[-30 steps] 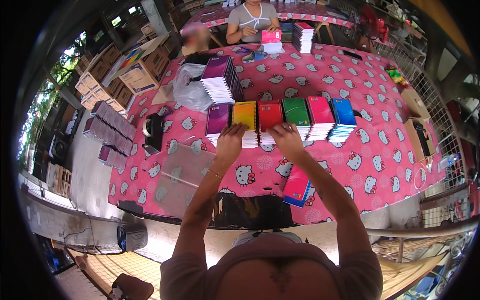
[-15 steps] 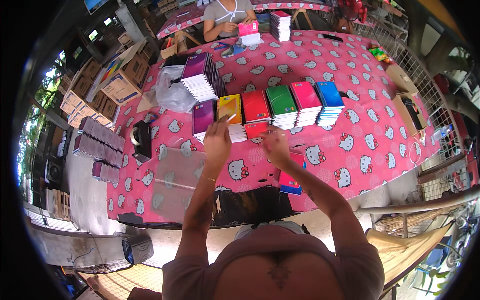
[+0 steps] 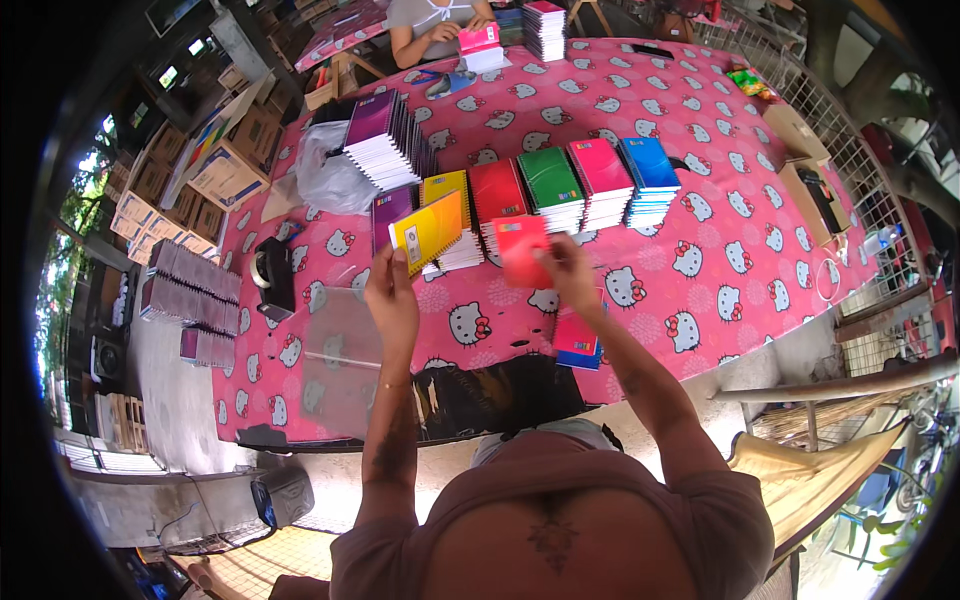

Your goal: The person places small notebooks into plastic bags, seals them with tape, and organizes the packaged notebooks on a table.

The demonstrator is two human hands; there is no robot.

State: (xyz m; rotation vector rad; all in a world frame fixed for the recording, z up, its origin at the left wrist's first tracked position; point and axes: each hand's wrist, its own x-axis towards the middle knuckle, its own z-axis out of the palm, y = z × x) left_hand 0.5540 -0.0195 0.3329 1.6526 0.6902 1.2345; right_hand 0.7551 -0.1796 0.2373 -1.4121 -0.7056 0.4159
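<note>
My left hand (image 3: 392, 295) grips a yellow spiral notebook (image 3: 430, 232) by its lower left corner, tilted above the front of the stacks. In my right hand (image 3: 570, 270) is a red notebook (image 3: 515, 262), lifted just in front of the red stack (image 3: 497, 188). Side by side stand stacks of small spiral notebooks: purple (image 3: 390, 206), partly covered by the yellow one, then yellow (image 3: 445, 186), red, green (image 3: 549, 176), pink (image 3: 600, 166) and blue (image 3: 651, 163). Below my right hand lie a pink notebook (image 3: 579, 332) and a blue notebook (image 3: 578, 359), overlapping near the front edge.
Behind the row rise taller purple notebook stacks (image 3: 370, 120) beside a clear plastic bag (image 3: 330, 175). A tape dispenser (image 3: 272, 278) and a transparent sheet (image 3: 340, 385) lie at left. Across the table a person (image 3: 440, 20) handles a pink notebook. Cardboard boxes (image 3: 230, 180) stand beyond the left edge.
Both hands have drawn back from the stacks, lifting a yellow notebook in the left and a red one in the right. The view has shifted slightly, moving the table upward.
</note>
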